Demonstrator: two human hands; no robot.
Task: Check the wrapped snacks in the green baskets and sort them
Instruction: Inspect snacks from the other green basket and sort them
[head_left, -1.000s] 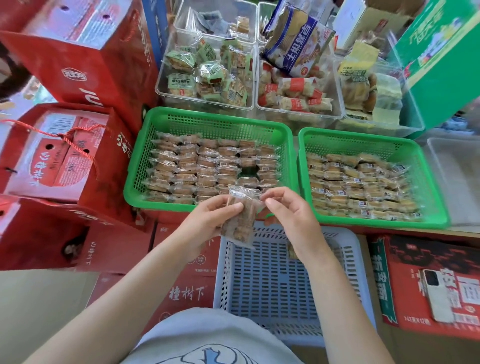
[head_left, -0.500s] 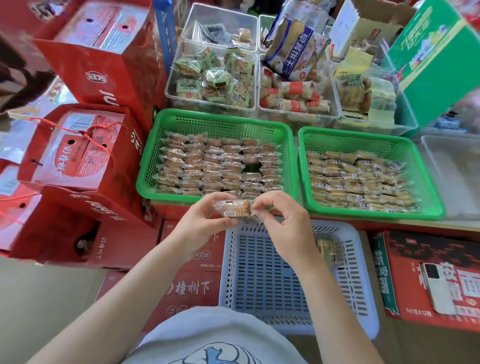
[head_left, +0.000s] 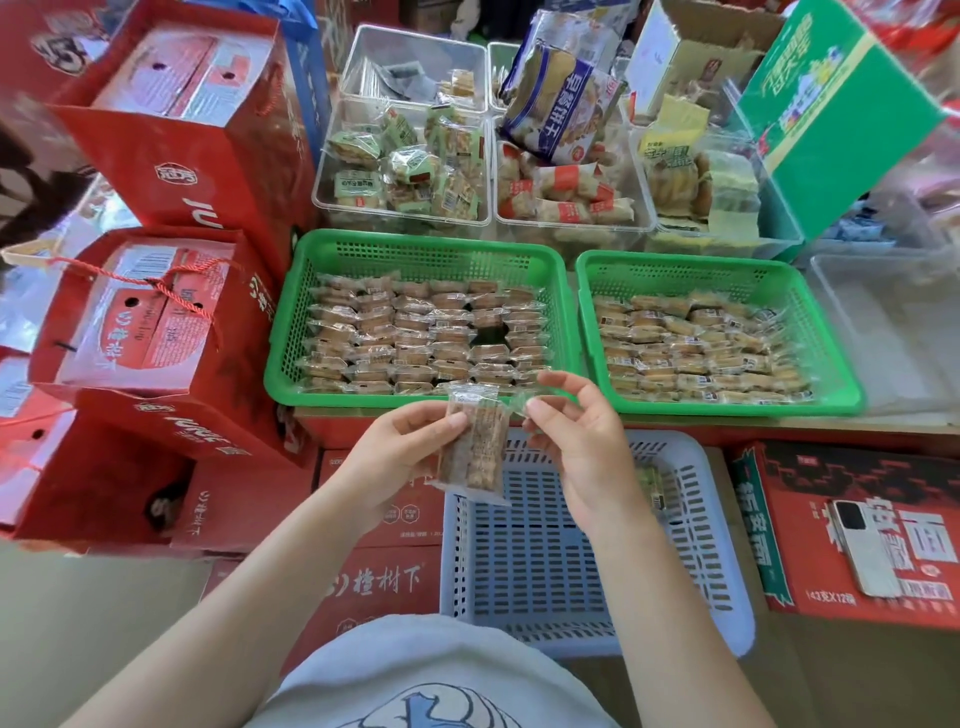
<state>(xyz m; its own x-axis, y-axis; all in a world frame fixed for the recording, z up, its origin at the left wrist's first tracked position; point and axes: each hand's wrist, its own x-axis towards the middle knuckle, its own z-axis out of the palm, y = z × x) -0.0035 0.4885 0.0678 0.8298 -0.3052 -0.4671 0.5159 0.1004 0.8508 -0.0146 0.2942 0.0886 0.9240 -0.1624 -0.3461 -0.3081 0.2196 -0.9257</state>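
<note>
While the left hand (head_left: 410, 447) pinches a clear-wrapped brown snack (head_left: 475, 447) upright at the frame's centre, the right hand (head_left: 576, 436) nips the wrapper's upper right corner. It hangs above a pale blue basket (head_left: 727, 618), just below two green baskets (head_left: 431, 249) (head_left: 826, 332) of wrapped snacks.

Red cartons (head_left: 374, 582) bearing green baskets (head_left: 422, 249), grey basket (head_left: 524, 571), phone (head_left: 865, 553)

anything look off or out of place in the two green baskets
One thing: the left green basket has a dark gap in its otherwise tight rows of wrapped snacks, right of middle, where a piece seems missing. The right green basket looks evenly filled. Nothing looks spilled or torn.
</note>
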